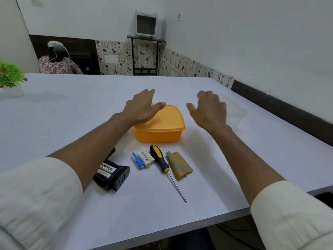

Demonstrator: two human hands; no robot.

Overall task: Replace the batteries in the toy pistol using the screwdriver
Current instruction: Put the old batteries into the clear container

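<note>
My left hand (142, 109) lies flat on the back left rim of an orange plastic box (162, 130), thumb stretched along its far edge, fingers apart. My right hand (209, 109), slightly blurred, hovers with spread, bent fingers over the left part of a clear lid (236, 112) lying on the table. In front of the box lie three loose batteries (143, 158), a black-and-yellow screwdriver (160, 159) with its tip toward me, and a worn yellow cover piece (179, 166). A black toy part (113, 175) holding white batteries sits partly under my left forearm.
The white table (198, 204) ends close in front of me and at the right, near a wall. A green potted plant (10, 74) stands at the far left. Another person sits beyond the table's far edge.
</note>
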